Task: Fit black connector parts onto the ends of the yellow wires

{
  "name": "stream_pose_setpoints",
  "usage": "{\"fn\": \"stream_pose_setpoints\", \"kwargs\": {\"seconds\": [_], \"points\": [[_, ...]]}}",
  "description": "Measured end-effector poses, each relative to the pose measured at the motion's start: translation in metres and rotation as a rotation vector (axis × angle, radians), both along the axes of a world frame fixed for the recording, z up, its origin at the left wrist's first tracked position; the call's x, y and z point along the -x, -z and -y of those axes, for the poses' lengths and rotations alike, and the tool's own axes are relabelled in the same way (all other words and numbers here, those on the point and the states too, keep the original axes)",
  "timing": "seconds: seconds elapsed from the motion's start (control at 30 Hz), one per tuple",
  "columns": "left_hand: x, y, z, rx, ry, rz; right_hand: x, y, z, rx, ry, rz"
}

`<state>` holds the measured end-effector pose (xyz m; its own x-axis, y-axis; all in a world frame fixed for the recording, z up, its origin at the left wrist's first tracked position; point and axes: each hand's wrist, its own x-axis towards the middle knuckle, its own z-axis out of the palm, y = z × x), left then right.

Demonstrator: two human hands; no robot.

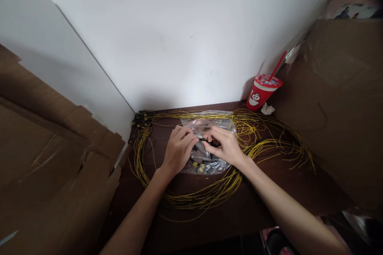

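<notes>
My left hand [179, 147] and my right hand [224, 145] meet over a clear plastic bag [221, 166]. Between their fingertips is a small thin black piece [202, 139], which both hands pinch. A bit of yellow wire seems to run along it at the right fingers; the exact join is too small to make out. Dark small parts and a few yellow ones [195, 164] lie in or on the bag. Bundles of thin yellow wire [197, 200] loop around the bag, passing below my forearms. At the back left they meet a cluster of black ends [143, 118].
A red cup [257, 95] with a straw stands at the back right, beside a crumpled white tissue [267, 108]. Cardboard [50, 159] rises on the left, and a large brown box [335, 107] on the right. A white wall [185, 40] closes off the dark tabletop [185, 221].
</notes>
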<state>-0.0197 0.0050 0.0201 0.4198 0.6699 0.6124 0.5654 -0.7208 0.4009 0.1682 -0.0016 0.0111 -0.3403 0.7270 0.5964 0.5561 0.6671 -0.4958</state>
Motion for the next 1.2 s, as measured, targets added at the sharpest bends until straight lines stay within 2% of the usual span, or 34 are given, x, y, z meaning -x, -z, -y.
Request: {"fn": "stream_pose_setpoints", "kwargs": {"seconds": [0.1, 0.27, 0.37, 0.43, 0.47, 0.53, 0.6, 0.67, 0.73, 0.83, 0.97, 1.07, 1.2], "points": [[-0.001, -0.001, -0.001, 0.213, 0.073, 0.338, -0.003, -0.002, -0.001, 0.009, 0.041, -0.067], [0.005, -0.012, -0.006, 0.641, 0.253, 1.033, -0.012, -0.004, -0.005, -0.047, 0.141, -0.137], [0.012, -0.02, -0.01, 0.781, 0.311, 1.243, -0.018, -0.004, -0.008, -0.059, 0.159, -0.123], [0.015, -0.022, -0.011, 0.781, 0.288, 1.285, -0.022, -0.005, -0.011, -0.056, 0.18, -0.113], [0.016, -0.023, -0.011, 0.73, 0.242, 1.274, -0.025, -0.005, -0.012, -0.056, 0.192, -0.106], [0.018, -0.021, -0.01, 0.525, 0.068, 1.173, -0.029, -0.004, -0.015, -0.062, 0.221, -0.088], [0.019, -0.018, -0.008, 0.276, -0.148, 0.939, -0.031, -0.004, -0.016, -0.069, 0.247, -0.067], [0.02, -0.014, -0.007, 0.114, -0.254, 0.614, -0.029, -0.004, -0.015, -0.064, 0.255, -0.062], [0.019, -0.011, -0.006, 0.013, -0.225, 0.379, -0.024, -0.004, -0.012, -0.05, 0.222, -0.058], [0.015, -0.007, -0.005, -0.069, -0.13, 0.163, -0.013, -0.003, -0.006, -0.019, 0.118, -0.018], [0.007, -0.003, -0.001, -0.123, -0.097, -0.085, -0.003, 0.0, -0.001, 0.013, 0.044, 0.031], [0.004, -0.003, 0.001, -0.101, -0.035, -0.111, -0.001, 0.001, 0.0, 0.02, 0.044, 0.015], [0.001, -0.007, 0.003, -0.011, 0.038, 0.012, -0.002, -0.001, 0.001, 0.014, 0.021, -0.01]]}}
